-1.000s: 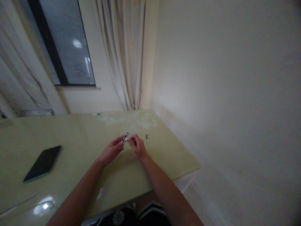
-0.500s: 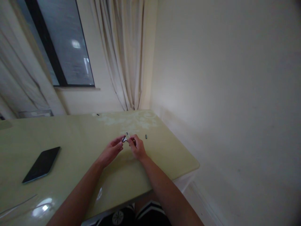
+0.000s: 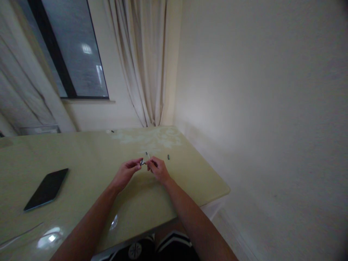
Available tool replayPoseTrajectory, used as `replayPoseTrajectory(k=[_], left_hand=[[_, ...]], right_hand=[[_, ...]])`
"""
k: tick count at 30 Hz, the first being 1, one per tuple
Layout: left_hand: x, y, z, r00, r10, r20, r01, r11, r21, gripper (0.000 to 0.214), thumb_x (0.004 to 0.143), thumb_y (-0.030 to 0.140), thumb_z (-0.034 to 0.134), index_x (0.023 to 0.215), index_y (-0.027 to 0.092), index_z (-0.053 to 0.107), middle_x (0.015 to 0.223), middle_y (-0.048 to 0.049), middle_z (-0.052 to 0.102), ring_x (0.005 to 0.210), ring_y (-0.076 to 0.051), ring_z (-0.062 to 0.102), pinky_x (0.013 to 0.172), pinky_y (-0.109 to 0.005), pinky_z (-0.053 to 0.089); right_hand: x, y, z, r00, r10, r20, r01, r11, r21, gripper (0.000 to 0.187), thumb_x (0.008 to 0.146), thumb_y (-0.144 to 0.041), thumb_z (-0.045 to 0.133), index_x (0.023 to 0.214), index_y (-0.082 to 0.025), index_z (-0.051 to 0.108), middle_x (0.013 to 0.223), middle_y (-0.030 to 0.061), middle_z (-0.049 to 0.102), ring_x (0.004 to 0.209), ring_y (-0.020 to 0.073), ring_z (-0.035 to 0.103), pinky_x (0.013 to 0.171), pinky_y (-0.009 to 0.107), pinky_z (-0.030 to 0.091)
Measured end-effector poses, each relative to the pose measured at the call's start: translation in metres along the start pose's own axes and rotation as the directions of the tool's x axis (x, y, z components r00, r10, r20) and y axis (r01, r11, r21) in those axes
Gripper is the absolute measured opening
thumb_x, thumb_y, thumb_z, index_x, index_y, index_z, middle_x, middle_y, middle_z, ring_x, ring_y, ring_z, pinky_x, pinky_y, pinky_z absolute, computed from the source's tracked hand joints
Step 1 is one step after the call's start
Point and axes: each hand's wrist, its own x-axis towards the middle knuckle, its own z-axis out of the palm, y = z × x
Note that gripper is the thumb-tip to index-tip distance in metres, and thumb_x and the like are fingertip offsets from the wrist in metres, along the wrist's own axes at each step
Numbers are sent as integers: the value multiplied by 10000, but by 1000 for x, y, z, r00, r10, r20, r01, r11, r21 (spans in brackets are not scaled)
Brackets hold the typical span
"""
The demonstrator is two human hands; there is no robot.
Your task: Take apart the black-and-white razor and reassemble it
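Note:
Over the table, my left hand (image 3: 127, 172) pinches a small dark piece (image 3: 141, 162) between thumb and fingers; it is too small to name. My right hand (image 3: 158, 169) is closed close beside it, fingertips at the piece's right side, where a thin dark bit spans the gap between the hands. Whatever else lies inside the right fingers is hidden. Just beyond the right fingers shows a thin white stick-like thing with a dark tip (image 3: 147, 154). A small dark rectangular piece (image 3: 168, 157) lies on the table to the right of my right hand.
A black flat tablet-like slab (image 3: 46, 189) lies at the left on the glossy pale-green table (image 3: 89, 156). A tiny dark item (image 3: 112, 131) sits near the far edge. The wall (image 3: 244, 108) borders the table's right side; curtains (image 3: 146, 61) hang behind.
The small piece in my left hand has turned, showing a narrower dark edge instead of a whitish face. Both hands stay close together in nearly the same place.

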Motion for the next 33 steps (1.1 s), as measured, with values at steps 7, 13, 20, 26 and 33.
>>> replayPoseTrajectory(k=[7, 13, 20, 26, 33], left_hand=[[-3, 3, 8, 999, 34, -25, -34, 999, 3, 554, 455, 495, 988, 893, 195, 831, 982, -90, 799, 931, -247, 670, 949, -393, 485], [-1, -1, 9, 998, 64, -16, -63, 997, 41, 538, 549, 524, 954, 951, 196, 811, 899, -60, 769, 780, -185, 617, 753, -299, 476], [-3, 4, 10, 997, 78, -6, -78, 997, -6, 541, 540, 480, 968, 993, 222, 822, 919, -58, 753, 814, -191, 611, 764, -296, 479], [-6, 6, 13, 1000, 17, 16, -16, 998, -67, 580, 543, 486, 964, 1044, 230, 823, 953, -47, 762, 688, -130, 533, 686, -263, 453], [-5, 7, 13, 999, 33, -3, -33, 998, -49, 549, 504, 457, 984, 968, 208, 829, 983, -86, 783, 869, -221, 643, 811, -316, 484]], right_hand=[[0, -2, 1, 997, -66, -46, 60, 991, -117, 377, 987, -481, 574, 744, -197, 626, 602, -36, 546, 548, 107, 473, 585, 224, 380], [0, 3, 3, 994, -60, -88, 49, 991, -125, 326, 988, -441, 575, 786, -198, 653, 617, -39, 563, 557, 109, 484, 592, 221, 392], [0, 1, 5, 995, -75, -65, 65, 986, -151, 397, 1003, -517, 531, 889, -190, 725, 668, -11, 601, 615, 128, 540, 631, 234, 422], [0, 4, 6, 991, -90, -103, 75, 986, -146, 426, 1010, -529, 520, 900, -184, 745, 671, 2, 611, 616, 136, 552, 639, 238, 437], [0, 7, 5, 987, -131, -94, 113, 977, -180, 426, 1003, -525, 549, 878, -191, 781, 702, 23, 655, 677, 157, 595, 721, 269, 470]])
